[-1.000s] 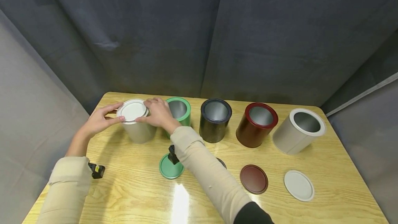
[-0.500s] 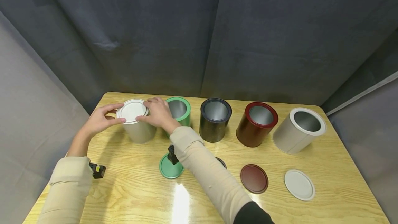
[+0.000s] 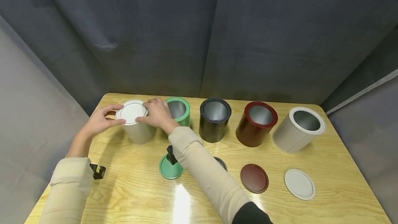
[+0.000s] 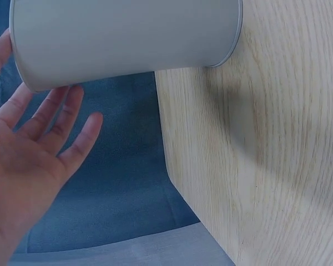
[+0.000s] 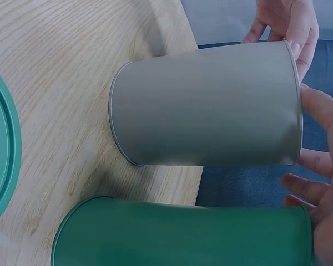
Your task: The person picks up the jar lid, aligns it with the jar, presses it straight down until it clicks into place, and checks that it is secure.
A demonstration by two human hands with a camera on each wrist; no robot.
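Note:
A pale grey can (image 3: 140, 134) stands upright at the table's back left, with a white round lid (image 3: 132, 111) on its top. My left hand (image 3: 101, 119) holds the lid's left edge, thumb in front and fingers behind. From the right, my right hand (image 3: 158, 114) holds the opposite edge between thumb and fingers. The left wrist view shows the other fingers (image 4: 61, 119) of the left hand spread beside the can's rim. In the right wrist view, the can (image 5: 205, 111) stands beside a green can (image 5: 183, 235), and both hands are at its rim.
An open green can (image 3: 178, 110), dark can (image 3: 214, 127), dark red can (image 3: 255, 130) and cream can (image 3: 289, 136) line the back. Nearer lie a green lid (image 3: 170, 170), a partly hidden dark lid (image 3: 222, 163), a dark red lid (image 3: 254, 178) and a white lid (image 3: 300, 184).
The dark gap under the lid's right edge has narrowed, and the lid now looks flatter on the pale grey can. Both hands have stayed nearly in place.

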